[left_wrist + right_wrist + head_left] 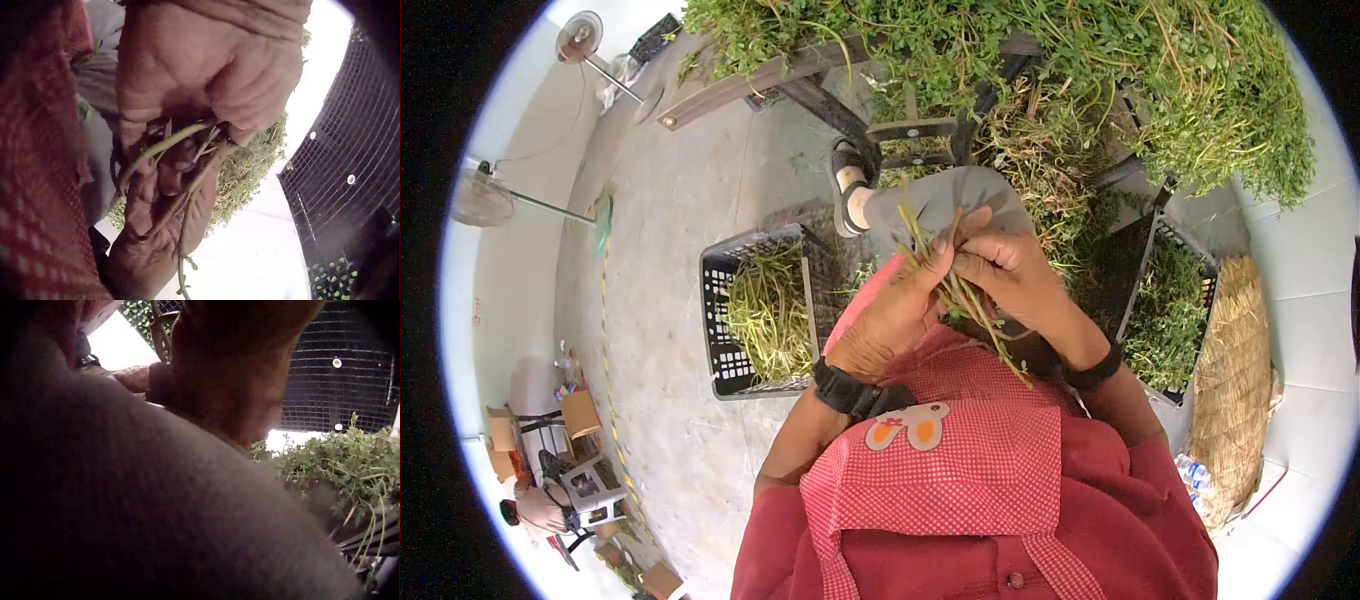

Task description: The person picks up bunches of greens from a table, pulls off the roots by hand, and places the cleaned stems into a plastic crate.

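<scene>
Red-and-white checked apron nearest, bottom centre, over a dark red shirt. Hands meet mid-frame above it. Left hand: thumb and fingers pinching a small bunch of thin green-brown plant stems. Right hand: fingers curled, thumb against the same bunch, narrow grip. Bunch slants from upper centre down toward lower right; a few small leaves on its low end. Right wrist view mostly blocked, no help on grip.

Next out: black perforated plastic crate left of centre, holding yellow-green cut stems. Second black plastic crate right, leafy greens inside. Tan straw roll beside it.

Grey concrete floor, yellow dashed line down the left. Wood-edged table across the top, heaped with green leafy plants. Two pedestal fans upper left, near a pale wall. Cardboard boxes lower left.
</scene>
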Demonstrator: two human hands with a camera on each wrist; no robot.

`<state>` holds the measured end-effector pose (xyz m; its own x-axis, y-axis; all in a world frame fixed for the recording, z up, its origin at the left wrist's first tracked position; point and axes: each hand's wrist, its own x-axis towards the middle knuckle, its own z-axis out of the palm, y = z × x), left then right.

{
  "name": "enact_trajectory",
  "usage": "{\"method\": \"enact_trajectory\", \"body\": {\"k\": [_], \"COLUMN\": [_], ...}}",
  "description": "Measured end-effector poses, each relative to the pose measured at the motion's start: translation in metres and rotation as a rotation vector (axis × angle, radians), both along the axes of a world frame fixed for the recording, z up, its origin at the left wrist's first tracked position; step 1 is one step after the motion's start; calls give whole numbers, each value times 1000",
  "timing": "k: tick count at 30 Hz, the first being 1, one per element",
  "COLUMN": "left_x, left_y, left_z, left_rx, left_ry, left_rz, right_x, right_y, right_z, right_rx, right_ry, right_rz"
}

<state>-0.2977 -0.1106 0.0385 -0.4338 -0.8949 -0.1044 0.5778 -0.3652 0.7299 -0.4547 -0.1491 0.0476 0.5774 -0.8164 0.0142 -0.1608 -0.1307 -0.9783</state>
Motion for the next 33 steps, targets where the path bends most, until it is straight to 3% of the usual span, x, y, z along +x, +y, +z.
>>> {"method": "enact_trajectory", "body": {"k": [1,3,7,10,12,13,15,16,19,21,23,25,26,27,28,29,31,32,33], "left_x": [-1,-3,0,6,11,12,13,12,20,20,20,22,23,25,25,25,26,27,28], "left_y": [-1,0,1,4,7,8,8,9,11,11,12,11,10,10,10,12,13,12,12], "left_z": [0,2,-3,0,7,5,1,4,0,-1,-7,-15,-12,-2,6,9,13,13,10], "left_rx": [-2,20,38,48,-124,-128,-60,56,73,100,135,-467,-467,-163,141,139,87,85,53], "left_ry": [3,50,164,213,-56,-42,-155,-52,-55,-83,-118,-373,-373,-237,-99,-100,-136,-139,-98], "left_rz": [-4,3,-67,-114,-180,-176,-103,-90,-144,-137,-136,-167,-166,-184,-201,-204,-276,-277,-310], "right_x": [-1,-1,-1,0,1,3,3,3,2,0,-7,-20,-31,-38,-38,-38,-33,-28,-24], "right_y": [1,3,8,12,13,14,13,13,11,11,10,10,12,13,4,4,3,3,2], "right_z": [-2,-5,-6,-5,-4,-5,-3,0,7,10,20,25,26,27,24,23,24,22,18], "right_rx": [-2,-262,-488,-455,-444,-481,-532,-564,-656,-604,-602,-596,-112,380,430,428,449,328,327], "right_ry": [3,150,173,166,172,189,219,290,400,221,147,66,-233,-519,-781,-782,-486,-331,-334], "right_rz": [-4,-99,-126,-119,-110,-94,-64,-11,94,24,83,124,29,-68,138,136,-110,-131,-130]}}
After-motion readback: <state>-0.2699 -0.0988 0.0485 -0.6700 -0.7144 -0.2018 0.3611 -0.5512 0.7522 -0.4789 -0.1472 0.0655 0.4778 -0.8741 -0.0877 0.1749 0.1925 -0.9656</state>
